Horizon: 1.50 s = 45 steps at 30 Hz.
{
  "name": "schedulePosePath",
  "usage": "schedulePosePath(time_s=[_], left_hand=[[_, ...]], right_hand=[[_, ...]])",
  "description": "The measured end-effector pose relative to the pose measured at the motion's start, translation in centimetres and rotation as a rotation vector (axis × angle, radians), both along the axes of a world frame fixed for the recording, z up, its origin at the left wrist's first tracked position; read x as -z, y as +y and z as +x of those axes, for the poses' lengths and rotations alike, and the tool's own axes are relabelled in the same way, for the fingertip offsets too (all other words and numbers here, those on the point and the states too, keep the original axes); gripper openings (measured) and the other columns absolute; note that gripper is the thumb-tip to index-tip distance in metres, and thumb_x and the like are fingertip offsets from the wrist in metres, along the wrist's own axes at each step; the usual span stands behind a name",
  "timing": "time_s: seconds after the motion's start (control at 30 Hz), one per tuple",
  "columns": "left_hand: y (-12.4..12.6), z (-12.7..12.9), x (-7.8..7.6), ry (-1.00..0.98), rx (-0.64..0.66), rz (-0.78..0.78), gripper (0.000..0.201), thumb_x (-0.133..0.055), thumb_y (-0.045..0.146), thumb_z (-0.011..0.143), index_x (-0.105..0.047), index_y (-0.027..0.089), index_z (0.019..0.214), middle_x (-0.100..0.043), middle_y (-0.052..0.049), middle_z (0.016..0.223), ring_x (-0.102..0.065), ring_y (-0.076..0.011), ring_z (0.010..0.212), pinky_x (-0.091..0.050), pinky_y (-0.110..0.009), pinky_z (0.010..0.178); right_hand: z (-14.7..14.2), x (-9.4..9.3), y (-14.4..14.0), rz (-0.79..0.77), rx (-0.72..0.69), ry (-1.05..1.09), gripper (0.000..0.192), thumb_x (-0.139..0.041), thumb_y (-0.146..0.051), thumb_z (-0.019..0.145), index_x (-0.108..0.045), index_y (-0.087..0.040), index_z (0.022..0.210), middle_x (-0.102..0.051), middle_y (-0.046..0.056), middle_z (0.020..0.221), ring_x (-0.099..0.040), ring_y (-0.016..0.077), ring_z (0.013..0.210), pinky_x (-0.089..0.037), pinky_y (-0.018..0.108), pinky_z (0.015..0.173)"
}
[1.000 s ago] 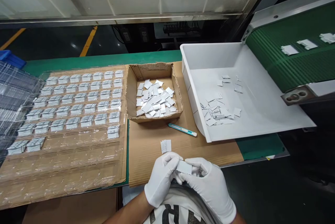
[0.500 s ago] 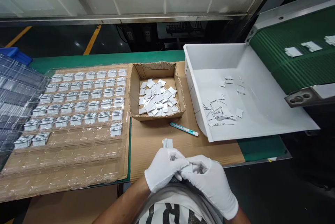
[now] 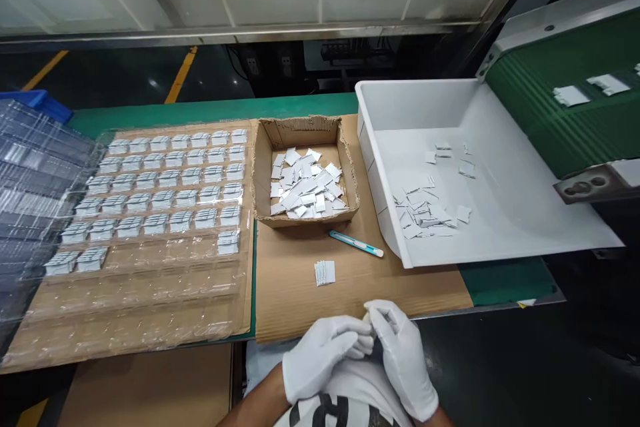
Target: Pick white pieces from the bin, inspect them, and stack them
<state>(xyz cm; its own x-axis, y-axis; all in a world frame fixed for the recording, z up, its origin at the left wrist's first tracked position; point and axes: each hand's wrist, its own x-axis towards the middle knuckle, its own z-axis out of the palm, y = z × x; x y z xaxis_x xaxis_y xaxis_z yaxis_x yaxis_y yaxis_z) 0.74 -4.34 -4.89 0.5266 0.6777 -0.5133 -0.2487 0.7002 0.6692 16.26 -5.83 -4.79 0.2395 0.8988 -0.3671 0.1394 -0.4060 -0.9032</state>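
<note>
Both my hands wear white gloves and meet low in front of my body, just past the cardboard's near edge. My left hand [image 3: 327, 350] has its fingers curled inward, tips against the other hand. My right hand [image 3: 403, 357] is closed in a pinch at the same spot. What lies between the fingertips is mostly hidden; only a small pale bit shows. Beyond the hands, a short overlapping row of flat white pieces [image 3: 325, 272] lies on the cardboard sheet [image 3: 285, 280]. Farther off is a cardboard box [image 3: 305, 219] holding many loose white pieces [image 3: 305, 184].
A teal and white cutter-like tool [image 3: 356, 243] lies beside the box. At right stands a white bin [image 3: 500, 214] with scattered pieces, below a green conveyor belt [image 3: 540, 107]. Left is a clear tray [image 3: 150, 300] with rows of stacked pieces, near piled clear trays [image 3: 35, 194].
My hands have drawn down and closer to my body, away from the row of pieces. The flat white piece seen between my fingers before is now hidden. The view has shifted slightly.
</note>
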Motion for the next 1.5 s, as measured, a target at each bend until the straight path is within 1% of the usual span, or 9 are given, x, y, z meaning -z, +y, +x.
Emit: schedulePosePath(time_s=[0.2,0.4,0.53,0.7,0.8,0.97,1.17,1.33,1.5], left_hand=[[-0.5,-0.7,0.8,-0.020,0.073,-0.171,0.035,-0.076,0.038,0.070,-0.072,0.013,0.094,-0.070,-0.010,0.084,-0.067,-0.0209,0.081,-0.050,-0.037,0.082],[-1.3,-2.3,1.5,0.178,0.383,0.139,0.048,-0.059,0.002,0.058,-0.075,0.019,0.100,-0.074,-0.007,0.103,-0.065,-0.0254,0.101,-0.047,-0.041,0.096],[-2.3,-3.5,2.7,0.300,0.404,0.280,0.050,-0.050,0.001,0.059,-0.077,0.020,0.097,-0.076,-0.006,0.104,-0.066,-0.0238,0.101,-0.048,-0.038,0.096],[-3.9,-4.8,3.9,0.432,0.276,0.250,0.035,-0.052,0.005,0.070,-0.077,0.017,0.090,-0.077,-0.007,0.092,-0.069,-0.0206,0.088,-0.052,-0.035,0.087],[-4.7,-4.8,3.2,0.445,0.135,0.141,0.023,-0.061,0.011,0.072,-0.077,0.016,0.088,-0.077,-0.008,0.090,-0.069,-0.0210,0.084,-0.053,-0.034,0.080],[-4.8,-2.5,0.4,0.092,-0.184,-0.058,0.026,-0.077,0.027,0.073,-0.075,0.013,0.095,-0.075,-0.012,0.094,-0.071,-0.0222,0.085,-0.054,-0.035,0.081],[-2.2,1.0,-0.6,-0.093,-0.607,-0.265,0.030,-0.087,0.019,0.061,-0.074,0.015,0.087,-0.074,-0.010,0.103,-0.070,-0.0234,0.098,-0.054,-0.032,0.088],[0.5,2.6,-1.3,-0.078,-0.660,-0.119,0.032,-0.088,0.026,0.060,-0.074,0.014,0.086,-0.074,-0.011,0.102,-0.069,-0.0286,0.103,-0.052,-0.038,0.094],[1.8,3.1,-1.8,-0.102,-0.607,-0.048,0.033,-0.081,0.035,0.071,-0.073,0.016,0.097,-0.072,-0.013,0.111,-0.065,-0.0300,0.112,-0.050,-0.040,0.096]], right_hand=[[0.5,1.1,0.3,-0.030,-0.054,0.156,0.040,-0.056,-0.054,0.088,-0.068,-0.016,0.085,-0.068,0.003,0.070,-0.060,0.0144,0.055,-0.051,0.025,0.052],[0.8,1.7,-0.4,-0.014,-0.123,0.171,0.036,-0.055,-0.051,0.091,-0.067,-0.017,0.090,-0.069,0.003,0.074,-0.062,0.0143,0.060,-0.051,0.024,0.055],[1.0,1.9,-1.3,0.003,-0.139,0.154,0.033,-0.055,-0.048,0.092,-0.067,-0.017,0.091,-0.068,0.002,0.075,-0.062,0.0138,0.062,-0.050,0.024,0.059],[1.1,1.9,-2.1,-0.006,-0.172,0.151,0.030,-0.053,-0.045,0.094,-0.066,-0.018,0.092,-0.068,0.002,0.076,-0.062,0.0137,0.063,-0.050,0.025,0.061],[1.2,1.7,-2.3,-0.004,-0.198,0.111,0.028,-0.052,-0.043,0.094,-0.066,-0.018,0.093,-0.069,0.003,0.077,-0.063,0.0141,0.063,-0.050,0.025,0.061],[0.8,-0.2,-2.2,0.063,-0.350,-0.108,0.013,-0.067,-0.032,0.080,-0.062,-0.020,0.082,-0.066,0.000,0.073,-0.062,0.0144,0.064,-0.050,0.024,0.062],[-0.3,-1.9,-1.6,0.271,-0.428,-0.556,0.038,-0.085,-0.030,0.051,-0.052,-0.022,0.066,-0.056,-0.005,0.063,-0.053,0.0138,0.055,-0.045,0.026,0.053],[-0.2,-1.6,-0.4,0.368,-0.389,-0.527,0.026,-0.078,-0.023,0.072,-0.067,-0.024,0.096,-0.071,-0.002,0.076,-0.067,0.0159,0.065,-0.052,0.025,0.064],[0.3,-2.8,1.1,0.392,-0.266,-0.372,0.019,-0.071,-0.028,0.082,-0.071,-0.024,0.101,-0.076,0.000,0.082,-0.068,0.0140,0.063,-0.055,0.023,0.064]])
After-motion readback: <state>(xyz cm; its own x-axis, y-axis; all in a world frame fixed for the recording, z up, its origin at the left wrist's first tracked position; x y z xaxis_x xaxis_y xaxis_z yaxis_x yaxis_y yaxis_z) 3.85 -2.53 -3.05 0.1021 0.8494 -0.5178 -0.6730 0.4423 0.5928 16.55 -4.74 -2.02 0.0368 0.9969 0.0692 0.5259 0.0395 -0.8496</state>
